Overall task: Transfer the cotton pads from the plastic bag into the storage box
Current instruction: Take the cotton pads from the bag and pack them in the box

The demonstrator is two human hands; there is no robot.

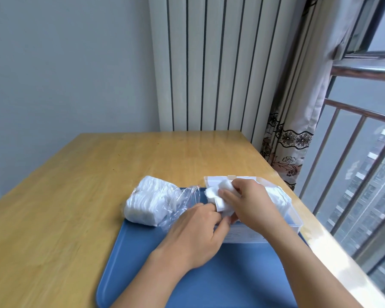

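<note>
The right hand [251, 203] is curled around a small bunch of cotton pads [219, 196], thumb pressing them from the front, just right of the frame's centre. The left hand [193, 232] comes up from below and pinches the lower edge of the same bunch with its fingertips. Directly behind and partly hidden by the right hand sits the clear storage box [295, 216], lid open, with more white pads visible inside along its right side. Left of the hands lies the plastic bag [180, 205], crumpled and open toward them, most of its pads stacked at its far end. Box and bag both rest on a blue tray [220, 281], which lies on the wooden desk [76, 185].
</note>
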